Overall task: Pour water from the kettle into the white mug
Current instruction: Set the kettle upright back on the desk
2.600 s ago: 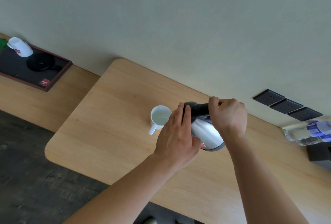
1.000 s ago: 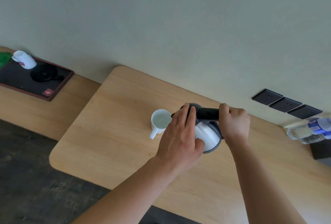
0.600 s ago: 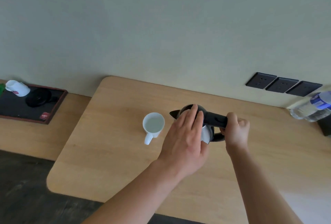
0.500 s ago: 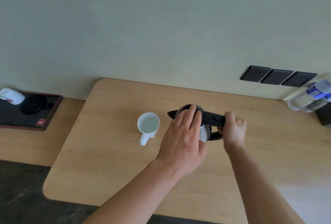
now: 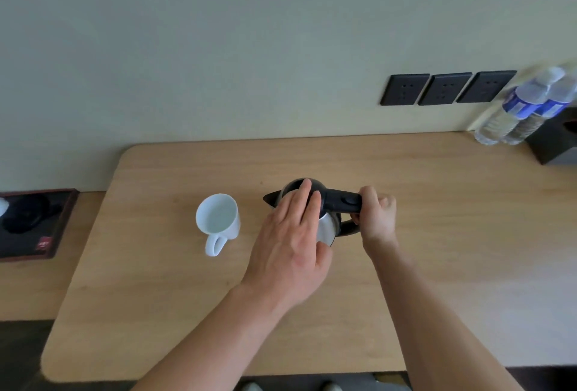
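Two bare hands meet at the kettle (image 5: 326, 228), which stands upright on the wooden tabletop (image 5: 437, 209) with its black spout pointing left toward the white mug (image 5: 218, 218). The right hand (image 5: 376, 218) has its fingers (image 5: 368, 195) curled tight around the black handle that runs out to the right from the lid. The left hand (image 5: 292, 250) lies flat over the kettle's near side, its fingers stretched out and close together, the tips resting on the black lid; they are laid on it rather than gripping. Part of the shiny steel body shows between the two hands. The mug sits just left of the spout, apart from the kettle, mouth up and handle turned toward the person; its pale inside looks to hold clear water, though the level is hard to judge. At the far right, against the wall, two plastic water bottles (image 5: 527, 109) with blue labels stand beside a dark box (image 5: 555, 140). Three black wall sockets (image 5: 445, 89) sit in a row above the tabletop. On a lower surface to the left lies a dark tray (image 5: 59, 225) carrying a round black object.
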A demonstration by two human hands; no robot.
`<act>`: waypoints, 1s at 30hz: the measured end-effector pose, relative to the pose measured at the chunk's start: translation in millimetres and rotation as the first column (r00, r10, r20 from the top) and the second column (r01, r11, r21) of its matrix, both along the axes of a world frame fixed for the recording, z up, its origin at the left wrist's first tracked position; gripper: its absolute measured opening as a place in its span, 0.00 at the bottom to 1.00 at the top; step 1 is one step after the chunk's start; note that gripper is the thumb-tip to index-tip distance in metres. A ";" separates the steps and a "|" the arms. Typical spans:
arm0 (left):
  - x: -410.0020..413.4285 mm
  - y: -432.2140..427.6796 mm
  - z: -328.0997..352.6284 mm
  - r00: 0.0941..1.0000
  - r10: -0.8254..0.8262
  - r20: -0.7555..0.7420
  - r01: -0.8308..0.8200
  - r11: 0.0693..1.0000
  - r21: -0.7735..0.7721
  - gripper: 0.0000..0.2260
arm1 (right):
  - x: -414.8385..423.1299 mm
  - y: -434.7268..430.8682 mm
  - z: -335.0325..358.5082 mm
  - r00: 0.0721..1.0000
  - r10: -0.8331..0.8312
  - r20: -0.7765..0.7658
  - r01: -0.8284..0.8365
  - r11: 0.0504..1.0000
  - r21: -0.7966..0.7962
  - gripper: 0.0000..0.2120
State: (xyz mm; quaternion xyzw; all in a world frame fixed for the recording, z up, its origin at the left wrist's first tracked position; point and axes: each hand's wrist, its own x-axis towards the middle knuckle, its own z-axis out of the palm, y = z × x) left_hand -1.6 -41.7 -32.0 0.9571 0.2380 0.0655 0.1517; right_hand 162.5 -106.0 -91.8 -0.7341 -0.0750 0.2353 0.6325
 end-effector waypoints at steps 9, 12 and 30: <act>5.1 -6.5 -13.3 0.999 0.022 -0.043 -0.023 1.000 -0.009 0.31 | 2.8 -4.9 -8.2 1.000 0.031 -0.004 -0.030 0.999 0.023 0.14; 5.0 -7.4 -14.0 0.998 0.040 -0.050 -0.041 0.999 -0.023 0.31 | 0.3 -3.9 -2.6 0.999 0.036 -0.006 -0.036 0.999 0.025 0.14; 9.4 -3.0 -2.6 0.996 0.089 0.015 -0.083 0.971 -0.225 0.29 | 9.2 -12.2 -0.5 0.983 0.185 -0.006 -0.184 0.971 -0.151 0.18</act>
